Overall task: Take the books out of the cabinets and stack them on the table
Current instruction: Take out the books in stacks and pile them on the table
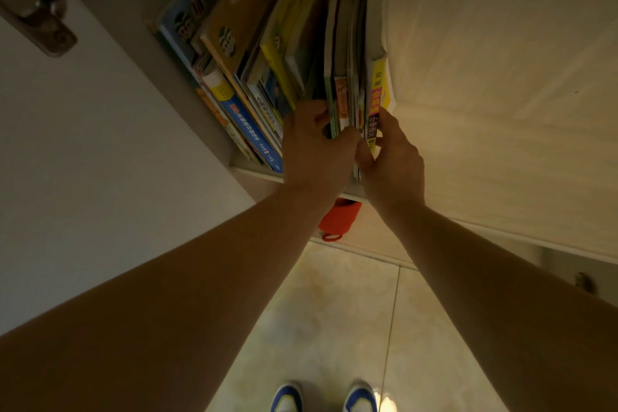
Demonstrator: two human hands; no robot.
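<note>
At the right end of the cabinet shelf, a small bundle of thin upright books [347, 100] is the batch being worked loose, with the yellow-and-pink spined book [376, 104] standing against the cabinet's right wall [468, 77]. Both hands have closed round this bundle from either side: the left hand [316, 144] curls its fingers into the gap left of the thin spines, thumb across their lower edge, while the right hand [393, 154] pinches the yellow-and-pink book with its fingers on the outer cover and thumb near the spine foot.

To do this well, squeeze the bundle evenly so no thin volume slips out of the middle, then draw it straight out along the shelf edge [257, 174] rather than twisting. I judge the slim books likely to sag or fan, so a hand should move beneath them once they leave the shelf.

Left of the gap, the leaning books [247, 53], including the blue-spined book [249, 130], tilt rightward and may topple into the space as it opens; going slowly would help. Below the shelf a red object [339, 216] sits on the lower level, above the tiled floor [334, 311]. No bench is in view.
</note>
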